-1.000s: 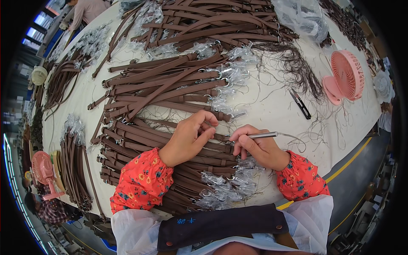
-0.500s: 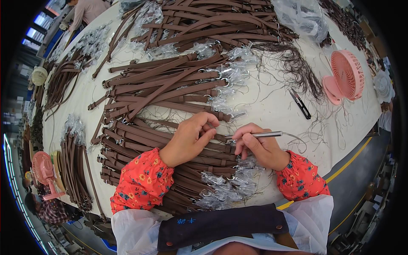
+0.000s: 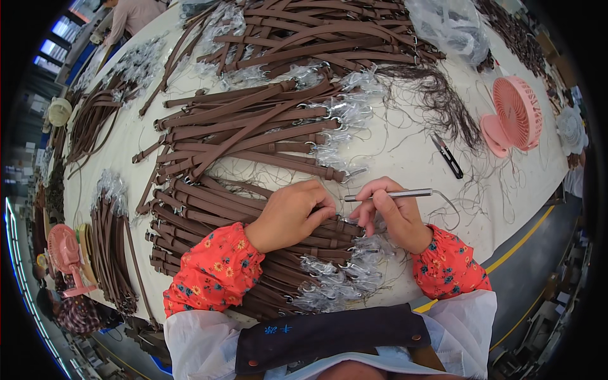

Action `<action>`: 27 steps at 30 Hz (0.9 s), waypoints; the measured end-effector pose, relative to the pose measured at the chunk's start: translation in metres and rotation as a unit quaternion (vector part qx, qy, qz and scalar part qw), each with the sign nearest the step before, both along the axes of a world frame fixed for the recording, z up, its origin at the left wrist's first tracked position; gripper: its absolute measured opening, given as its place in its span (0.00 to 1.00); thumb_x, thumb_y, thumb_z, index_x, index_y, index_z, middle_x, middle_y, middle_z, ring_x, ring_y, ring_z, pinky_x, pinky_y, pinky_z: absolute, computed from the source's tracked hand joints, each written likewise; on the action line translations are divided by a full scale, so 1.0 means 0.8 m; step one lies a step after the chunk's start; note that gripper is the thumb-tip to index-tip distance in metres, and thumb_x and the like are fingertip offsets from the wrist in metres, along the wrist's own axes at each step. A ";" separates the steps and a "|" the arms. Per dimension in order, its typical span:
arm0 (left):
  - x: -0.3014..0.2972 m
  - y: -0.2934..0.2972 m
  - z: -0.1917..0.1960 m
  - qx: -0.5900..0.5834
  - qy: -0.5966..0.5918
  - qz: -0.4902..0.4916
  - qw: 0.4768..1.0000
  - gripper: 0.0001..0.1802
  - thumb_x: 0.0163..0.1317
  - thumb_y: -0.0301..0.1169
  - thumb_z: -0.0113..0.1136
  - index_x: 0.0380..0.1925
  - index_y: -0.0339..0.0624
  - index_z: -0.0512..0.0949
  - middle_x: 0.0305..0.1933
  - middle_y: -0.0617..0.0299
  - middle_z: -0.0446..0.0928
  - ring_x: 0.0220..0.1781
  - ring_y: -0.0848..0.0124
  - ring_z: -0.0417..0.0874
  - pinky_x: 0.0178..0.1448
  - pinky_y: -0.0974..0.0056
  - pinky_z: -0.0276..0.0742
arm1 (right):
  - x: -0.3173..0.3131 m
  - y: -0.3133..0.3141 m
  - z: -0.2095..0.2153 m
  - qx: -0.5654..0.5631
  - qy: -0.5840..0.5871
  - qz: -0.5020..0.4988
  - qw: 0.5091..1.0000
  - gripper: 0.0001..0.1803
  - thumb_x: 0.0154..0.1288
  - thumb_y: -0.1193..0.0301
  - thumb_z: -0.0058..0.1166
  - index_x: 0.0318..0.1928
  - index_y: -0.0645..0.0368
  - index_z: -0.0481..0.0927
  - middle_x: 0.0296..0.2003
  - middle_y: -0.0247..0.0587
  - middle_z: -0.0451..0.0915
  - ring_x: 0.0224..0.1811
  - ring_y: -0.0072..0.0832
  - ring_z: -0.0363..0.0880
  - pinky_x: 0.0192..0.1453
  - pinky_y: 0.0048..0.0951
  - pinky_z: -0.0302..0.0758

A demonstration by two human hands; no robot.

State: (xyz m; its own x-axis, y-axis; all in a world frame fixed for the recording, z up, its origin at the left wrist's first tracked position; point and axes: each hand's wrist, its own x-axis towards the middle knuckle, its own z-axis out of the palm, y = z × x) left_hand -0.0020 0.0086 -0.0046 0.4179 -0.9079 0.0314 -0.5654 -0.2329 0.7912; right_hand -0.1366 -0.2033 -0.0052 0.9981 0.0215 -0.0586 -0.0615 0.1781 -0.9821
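Observation:
My left hand [image 3: 296, 214] is closed, thumb and fingertips pressed together at the end of a brown strap [image 3: 320, 231] on the near pile. The pinched part is mostly hidden by the fingers. In my right hand [image 3: 394, 215] is a slim metal pen-shaped tool [image 3: 405, 194], gripped between thumb and fingers. Its thin tip points left toward my left fingertips, a small gap apart, and a thin cord [image 3: 457, 212] hangs from its back end. Under my right hand lie plastic-wrapped metal clasps [image 3: 373, 250] at the straps' ends.
More brown straps [image 3: 253, 133] lie in rows and heaps farther off. To the right are black thread snips [image 3: 448, 156], a tangle of dark threads [image 3: 453, 104] and a pink fan [image 3: 516, 114]. Another pink fan [image 3: 65, 253] stands left. A person [image 3: 136, 16] is at the far left.
My left hand has moved right and slightly down, and its fingers have closed together. The pen-shaped tool has shifted a little right and up in my right hand.

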 end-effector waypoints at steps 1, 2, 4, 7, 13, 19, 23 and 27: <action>-0.002 -0.001 0.002 0.005 -0.025 0.003 1.000 0.05 0.63 0.27 0.66 0.37 0.39 0.80 0.37 0.55 0.79 0.39 0.57 0.82 0.42 0.58 0.76 | -0.002 -0.002 -0.002 0.010 0.009 0.008 1.000 0.19 0.84 0.58 0.39 0.54 0.62 0.73 0.31 0.41 0.81 0.28 0.20 0.78 0.32 0.22 0.77; -0.002 -0.001 0.000 -0.004 -0.027 0.004 1.000 0.06 0.64 0.27 0.65 0.38 0.38 0.79 0.37 0.54 0.78 0.39 0.55 0.81 0.42 0.57 0.76 | -0.002 -0.004 -0.003 0.020 0.019 0.015 1.000 0.18 0.84 0.59 0.40 0.54 0.62 0.74 0.32 0.39 0.80 0.28 0.18 0.77 0.32 0.21 0.76; -0.001 0.000 -0.005 -0.021 -0.032 0.006 0.999 0.06 0.64 0.27 0.63 0.38 0.38 0.77 0.36 0.53 0.78 0.39 0.53 0.81 0.43 0.55 0.76 | -0.001 -0.001 0.002 0.018 0.027 0.018 0.999 0.18 0.84 0.59 0.40 0.53 0.61 0.74 0.31 0.38 0.80 0.27 0.17 0.76 0.32 0.20 0.75; 0.000 0.002 -0.009 -0.016 -0.027 0.020 0.999 0.07 0.67 0.27 0.61 0.41 0.37 0.76 0.36 0.53 0.78 0.39 0.55 0.81 0.43 0.57 0.76 | -0.001 0.001 0.003 -0.009 0.047 0.042 0.998 0.17 0.84 0.59 0.41 0.52 0.60 0.75 0.30 0.35 0.80 0.26 0.15 0.75 0.30 0.18 0.73; 0.007 0.006 -0.004 -0.025 0.085 0.030 0.996 0.08 0.71 0.31 0.58 0.41 0.37 0.75 0.37 0.50 0.78 0.39 0.52 0.81 0.42 0.54 0.74 | 0.002 0.002 0.010 -0.036 0.082 0.071 0.993 0.18 0.83 0.58 0.42 0.52 0.60 0.76 0.29 0.32 0.80 0.24 0.14 0.74 0.30 0.17 0.70; 0.008 0.007 -0.006 -0.025 0.110 0.030 0.993 0.09 0.71 0.32 0.59 0.41 0.37 0.76 0.33 0.55 0.76 0.31 0.62 0.77 0.37 0.60 0.73 | 0.002 0.002 0.011 -0.049 0.083 0.077 0.992 0.18 0.83 0.58 0.42 0.52 0.60 0.76 0.29 0.31 0.80 0.24 0.13 0.73 0.29 0.16 0.69; 0.009 0.007 -0.006 -0.031 0.110 0.026 0.993 0.09 0.71 0.33 0.59 0.41 0.38 0.76 0.32 0.56 0.75 0.29 0.64 0.76 0.35 0.61 0.72 | 0.003 0.002 0.009 -0.053 0.078 0.078 0.992 0.18 0.83 0.58 0.42 0.53 0.60 0.76 0.29 0.31 0.80 0.23 0.13 0.72 0.29 0.16 0.69; 0.010 0.008 -0.007 -0.030 0.114 0.017 0.993 0.09 0.71 0.33 0.59 0.41 0.38 0.76 0.33 0.56 0.76 0.30 0.65 0.77 0.33 0.61 0.72 | 0.004 0.002 0.011 -0.054 0.078 0.080 0.992 0.18 0.83 0.58 0.42 0.53 0.60 0.76 0.29 0.31 0.80 0.23 0.13 0.72 0.29 0.16 0.69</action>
State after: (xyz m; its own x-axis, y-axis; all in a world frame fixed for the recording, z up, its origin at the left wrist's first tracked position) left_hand 0.0058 0.0148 -0.0101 0.4513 -0.8923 -0.0128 -0.3631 -0.1967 0.9108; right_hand -0.1337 -0.2017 0.0039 0.9610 0.1634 -0.2233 -0.2338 0.0479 -0.9711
